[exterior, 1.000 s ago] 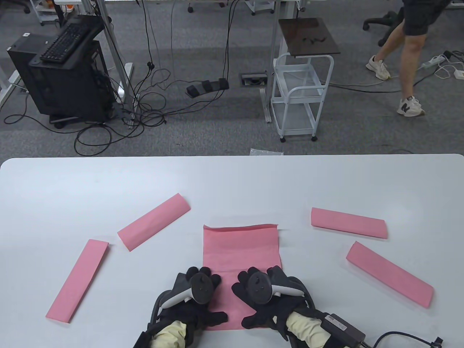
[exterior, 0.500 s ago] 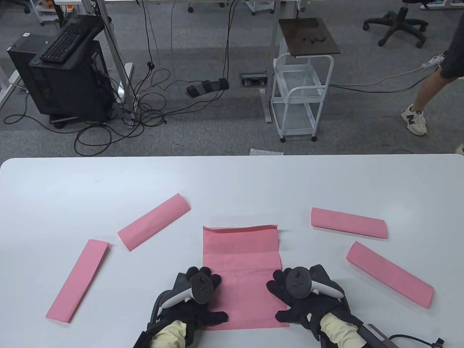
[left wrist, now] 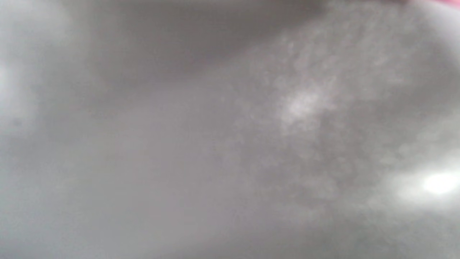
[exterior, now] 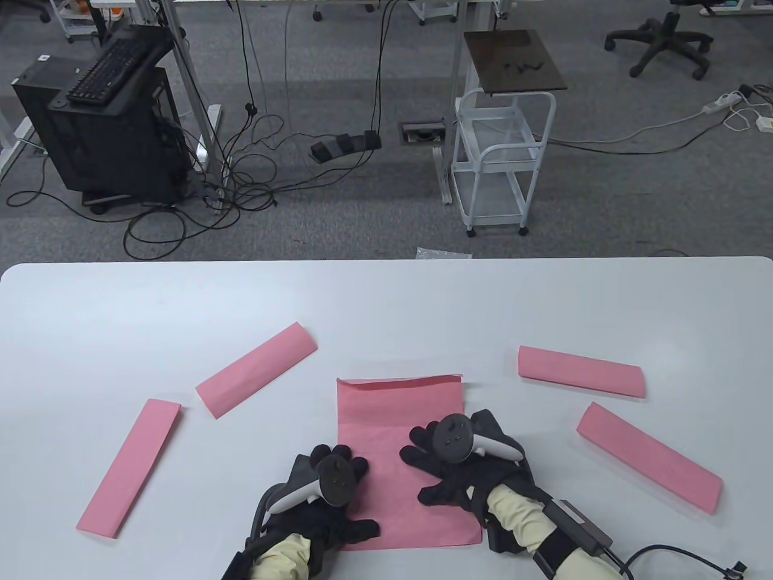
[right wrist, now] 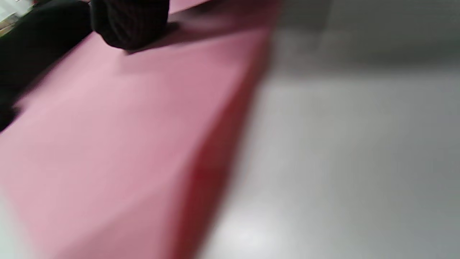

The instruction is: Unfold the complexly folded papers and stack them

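Observation:
A partly unfolded pink sheet [exterior: 386,411] lies flat at the table's near middle. My left hand [exterior: 326,483] rests flat on its near left part, fingers spread. My right hand [exterior: 450,459] lies flat on its right half, fingers spread toward the left. In the right wrist view the pink sheet [right wrist: 125,144] fills the left, blurred, with a gloved fingertip [right wrist: 129,25] pressing on it at the top. The left wrist view shows only blurred grey table. Several folded pink strips lie around: two on the left [exterior: 256,368] [exterior: 130,468], two on the right [exterior: 580,370] [exterior: 649,457].
The white table [exterior: 386,302] runs wide behind the papers. A cable [exterior: 664,553] trails from my right wrist at the near right edge. Beyond the far edge are a white cart [exterior: 501,163], a computer tower [exterior: 102,127] and floor cables.
My right hand slid out to the sheet's right edge, then moved up and back left onto the sheet's right half. My left hand stayed put. A person walking at the back right left the view.

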Demonstrator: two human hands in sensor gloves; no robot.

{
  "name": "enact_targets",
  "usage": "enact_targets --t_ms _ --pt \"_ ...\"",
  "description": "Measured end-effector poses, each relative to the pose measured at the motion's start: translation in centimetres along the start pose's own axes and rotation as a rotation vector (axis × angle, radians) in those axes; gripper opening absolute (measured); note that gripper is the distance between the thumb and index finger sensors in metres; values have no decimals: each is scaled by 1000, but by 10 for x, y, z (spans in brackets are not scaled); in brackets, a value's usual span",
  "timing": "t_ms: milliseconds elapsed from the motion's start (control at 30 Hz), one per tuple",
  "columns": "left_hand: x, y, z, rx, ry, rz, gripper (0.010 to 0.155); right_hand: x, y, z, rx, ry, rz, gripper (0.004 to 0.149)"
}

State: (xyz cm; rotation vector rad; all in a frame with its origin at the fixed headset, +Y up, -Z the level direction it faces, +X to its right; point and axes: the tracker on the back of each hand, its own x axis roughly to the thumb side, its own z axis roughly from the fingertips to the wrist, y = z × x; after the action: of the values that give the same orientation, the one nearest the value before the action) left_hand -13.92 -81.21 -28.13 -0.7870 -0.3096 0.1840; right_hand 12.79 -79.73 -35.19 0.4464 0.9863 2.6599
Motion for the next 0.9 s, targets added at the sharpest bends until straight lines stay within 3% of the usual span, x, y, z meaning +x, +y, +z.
enact_targets --t_ms 200,300,400,500,600,733,833,900 --pt "0 0 0 -1 -2 1 100 -38 -18 -3 -66 131 -150 62" --pt "0 0 0 -1 -2 0 100 -33 -20 -2 -87 126 -150 60" --pt "0 0 0 -1 -1 0 100 -9 -18 7 -219 32 -8 62" --pt "0 0 0 -1 -1 0 100 17 -3 12 -93 -113 49 68" --pt "0 0 0 -2 1 -1 100 35 10 10 29 -164 135 72" --pt "0 0 0 -1 2 -3 100 37 6 -6 55 -117 186 72" --pt "0 0 0 -1 1 -2 100 27 -6 -24 98 -61 95 68" --pt "0 0 0 -1 0 -1 100 21 -18 -34 56 -21 63 64"
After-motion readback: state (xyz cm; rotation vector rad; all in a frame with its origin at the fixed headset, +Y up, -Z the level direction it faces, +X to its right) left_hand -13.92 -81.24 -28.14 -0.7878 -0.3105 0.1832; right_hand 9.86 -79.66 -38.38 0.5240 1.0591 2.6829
